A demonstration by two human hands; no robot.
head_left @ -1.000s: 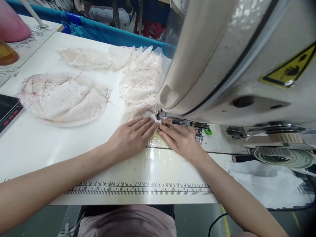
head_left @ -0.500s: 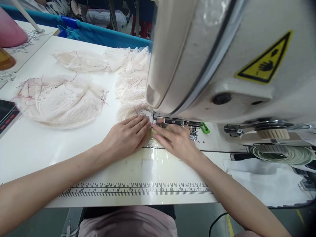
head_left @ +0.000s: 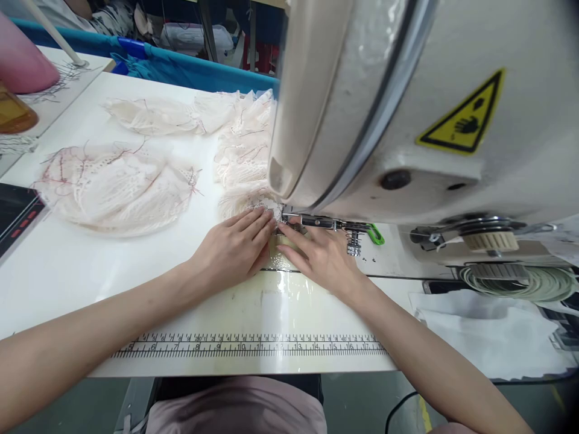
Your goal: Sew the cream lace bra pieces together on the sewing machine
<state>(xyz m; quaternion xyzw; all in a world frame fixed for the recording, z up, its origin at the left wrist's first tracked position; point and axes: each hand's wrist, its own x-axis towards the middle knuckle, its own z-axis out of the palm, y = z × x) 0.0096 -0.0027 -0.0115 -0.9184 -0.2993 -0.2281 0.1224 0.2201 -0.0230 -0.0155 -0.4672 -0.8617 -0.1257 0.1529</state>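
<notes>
My left hand (head_left: 233, 247) lies flat on the white table (head_left: 81, 265), fingers stretched out and pressing a small cream lace piece (head_left: 260, 205) toward the presser foot (head_left: 287, 218) of the sewing machine (head_left: 407, 114). My right hand (head_left: 321, 256) lies flat just right of it, fingers extended under the machine head, fingertips almost touching those of the left hand at the needle area. The lace under my fingers is mostly hidden.
A pile of cream lace pieces with red threads (head_left: 115, 187) lies at the left, more lace (head_left: 154, 114) at the back. A printed ruler (head_left: 248, 346) runs along the front edge. A black control panel (head_left: 15, 214) sits far left, white cloth (head_left: 488, 331) at right.
Both hands stay flat at the presser foot, having shifted only slightly. The view has moved a little.
</notes>
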